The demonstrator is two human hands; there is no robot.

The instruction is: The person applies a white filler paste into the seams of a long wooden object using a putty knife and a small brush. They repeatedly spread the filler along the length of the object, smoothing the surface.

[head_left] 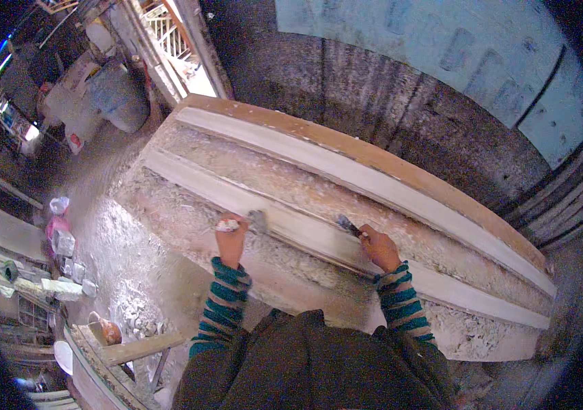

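Two long white plaster-like strips lie lengthwise on a wide, plaster-crusted workbench [291,270]. The nearer strip [305,225] passes in front of both my hands; the farther strip [346,171] runs along the bench's brown back edge. My right hand [381,249] is closed around a small dark-handled tool [347,225] with a greyish tip, like a scraper, angled over the nearer strip. My left hand [230,240] is closed at that strip's near side, with something whitish in its fingers that I cannot make out. Beside it a grey patch or lump [257,221] sits on the strip.
A stained wall with a pale blue upper part [469,55] rises behind the bench. At the left, a large grey tub [117,96] stands near a bright doorway [175,48]. A wooden trestle [141,348] and an orange-brown pot [105,329] are at lower left, beside whitened floor.
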